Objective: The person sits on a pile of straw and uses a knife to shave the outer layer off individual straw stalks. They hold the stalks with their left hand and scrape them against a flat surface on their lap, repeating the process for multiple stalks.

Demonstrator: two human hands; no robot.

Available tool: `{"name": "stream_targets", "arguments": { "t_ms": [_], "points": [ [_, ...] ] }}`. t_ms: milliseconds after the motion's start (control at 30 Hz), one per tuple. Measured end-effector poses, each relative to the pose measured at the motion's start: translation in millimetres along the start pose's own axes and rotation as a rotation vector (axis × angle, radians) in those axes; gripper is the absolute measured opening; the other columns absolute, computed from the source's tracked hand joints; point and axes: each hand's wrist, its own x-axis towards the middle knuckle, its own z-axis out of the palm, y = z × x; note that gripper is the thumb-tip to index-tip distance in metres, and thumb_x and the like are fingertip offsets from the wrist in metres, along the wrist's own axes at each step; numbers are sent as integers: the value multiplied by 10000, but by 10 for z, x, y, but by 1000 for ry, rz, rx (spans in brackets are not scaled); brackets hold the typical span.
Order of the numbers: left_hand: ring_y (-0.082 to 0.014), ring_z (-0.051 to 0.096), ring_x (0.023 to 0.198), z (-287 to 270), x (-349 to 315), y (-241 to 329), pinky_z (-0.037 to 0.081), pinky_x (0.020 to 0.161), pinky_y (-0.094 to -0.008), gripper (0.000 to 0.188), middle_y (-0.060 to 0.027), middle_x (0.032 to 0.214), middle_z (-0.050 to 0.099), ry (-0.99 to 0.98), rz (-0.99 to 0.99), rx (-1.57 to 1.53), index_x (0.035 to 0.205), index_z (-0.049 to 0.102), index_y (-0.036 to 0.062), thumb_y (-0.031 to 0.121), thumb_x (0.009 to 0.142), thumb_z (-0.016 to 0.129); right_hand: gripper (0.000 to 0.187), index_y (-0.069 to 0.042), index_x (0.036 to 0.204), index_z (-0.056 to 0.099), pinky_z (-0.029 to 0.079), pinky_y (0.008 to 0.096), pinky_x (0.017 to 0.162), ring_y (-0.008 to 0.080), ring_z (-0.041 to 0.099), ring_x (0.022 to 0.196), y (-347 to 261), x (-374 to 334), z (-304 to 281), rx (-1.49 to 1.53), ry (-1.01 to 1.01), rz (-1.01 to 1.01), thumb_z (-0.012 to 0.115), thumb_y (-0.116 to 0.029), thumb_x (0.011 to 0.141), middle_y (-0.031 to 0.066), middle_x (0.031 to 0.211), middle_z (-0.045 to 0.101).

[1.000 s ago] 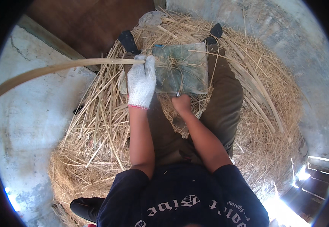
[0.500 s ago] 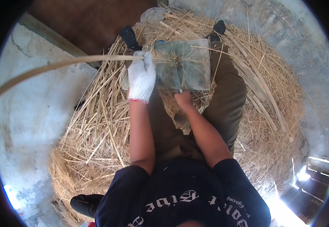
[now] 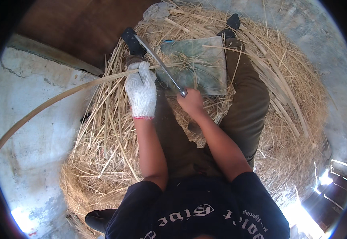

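My left hand (image 3: 141,95), in a white knitted glove with a red cuff edge, is closed around a long, thin bamboo strip (image 3: 67,91). The strip bows out leftward and down past the wall, and its other end reaches over a green-grey pad (image 3: 211,73) spread between my legs. My bare right hand (image 3: 191,102) grips a long-bladed knife (image 3: 161,65). Its blade slants up and left, crossing the strip just right of the glove; whether it touches the strip I cannot tell. Fine shavings (image 3: 189,61) lie on the pad.
A broad heap of straw-coloured shavings and strips (image 3: 105,119) surrounds my legs. Longer slats (image 3: 279,87) lie beyond my right leg. A concrete wall (image 3: 42,119) rises at the left, beside a brown panel (image 3: 77,28). A crumpled grey bag (image 3: 157,11) sits at the far edge.
The knife has swung from nearly edge-on above the pad to a leftward slant across the strip. My left hand has shifted slightly left and nearer, and the strip's outer end has dropped.
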Motion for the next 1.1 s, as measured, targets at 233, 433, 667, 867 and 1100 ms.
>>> {"name": "stream_targets", "arguments": {
  "t_ms": [233, 433, 667, 867, 1100],
  "points": [
    [-165, 555, 647, -13, -5, 121, 461, 648, -339, 286, -68, 707, 585, -23, -10, 2, 982, 600, 4, 262, 1071, 518, 336, 71, 832, 681, 540, 488, 757, 434, 703, 815, 428, 137, 207, 339, -137, 472, 693, -264, 805, 268, 727, 674],
    [-210, 586, 655, -17, -10, 88, 462, 654, -366, 316, -88, 714, 602, -40, 25, 82, 965, 604, 3, 279, 1077, 496, 327, 42, 719, 644, 497, 417, 603, 255, 663, 585, 63, 27, 63, 189, 106, 35, 707, -265, 812, 153, 597, 607],
    [-225, 603, 660, -52, -32, 92, 467, 663, -379, 348, -106, 714, 611, -4, 36, 63, 975, 619, 5, 320, 1073, 506, 292, 18, 821, 698, 508, 484, 686, 420, 682, 741, 105, 81, 12, 192, 7, 39, 692, -274, 813, 229, 741, 680],
    [-138, 566, 695, -504, -33, 412, 466, 670, -354, 431, -95, 691, 580, -69, 46, 326, 933, 662, -53, 334, 1065, 525, 463, 37, 908, 735, 526, 510, 803, 490, 682, 954, 905, 285, 453, 211, 23, 418, 729, -401, 761, 278, 857, 714],
    [-159, 550, 664, -1168, -43, 992, 459, 639, -366, 493, -95, 709, 627, 260, 284, 300, 849, 678, -22, 372, 1081, 494, 298, 11, 689, 601, 439, 402, 421, 231, 565, 437, 753, 442, 502, 428, 190, 283, 737, -231, 796, 87, 567, 566]
  ]
}}
